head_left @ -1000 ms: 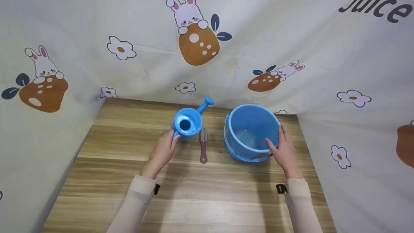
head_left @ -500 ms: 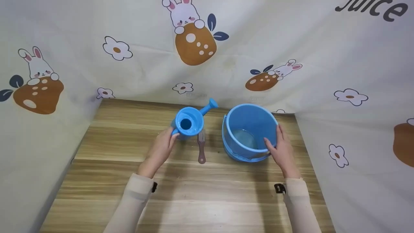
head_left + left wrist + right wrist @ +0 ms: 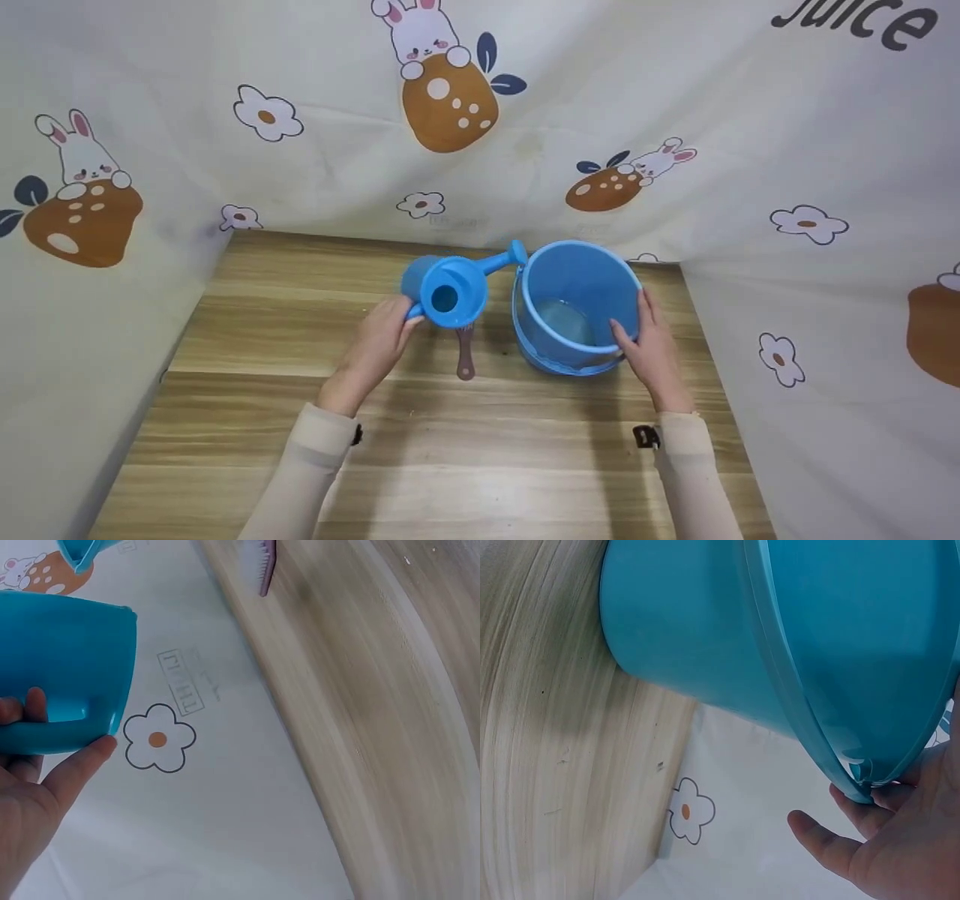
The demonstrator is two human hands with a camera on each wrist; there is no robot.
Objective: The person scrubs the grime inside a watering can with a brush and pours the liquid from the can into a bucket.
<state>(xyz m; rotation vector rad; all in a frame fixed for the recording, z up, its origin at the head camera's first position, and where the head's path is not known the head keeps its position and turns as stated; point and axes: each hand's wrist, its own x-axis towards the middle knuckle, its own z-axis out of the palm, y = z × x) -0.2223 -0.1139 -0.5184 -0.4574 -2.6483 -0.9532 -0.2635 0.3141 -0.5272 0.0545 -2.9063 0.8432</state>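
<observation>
A blue watering can (image 3: 471, 279) is held by its handle in my left hand (image 3: 381, 330); the thumb and fingers close round that handle in the left wrist view. The can tilts rightward, and its sprinkler head (image 3: 517, 253) comes right at the left rim of a blue bucket (image 3: 538, 341). Some clear liquid (image 3: 566, 322) shows at the bucket's bottom. My right hand (image 3: 651, 352) grips the bucket's right rim, fingers along the outside. In the right wrist view the thumb (image 3: 810, 831) stands off the rim. The bucket rests on the table.
A mauve-handled brush (image 3: 466, 356) lies between can and bucket, its bristle end mostly hidden under the can. The wood-grain table (image 3: 465, 457) is bordered at the back and sides by pale cloth (image 3: 330, 165) printed with rabbits and flowers.
The watering can has tipped and shifted to the right, its sprinkler head moving up to the bucket's rim. It now covers the brush's bristles. My right hand keeps its place on the bucket.
</observation>
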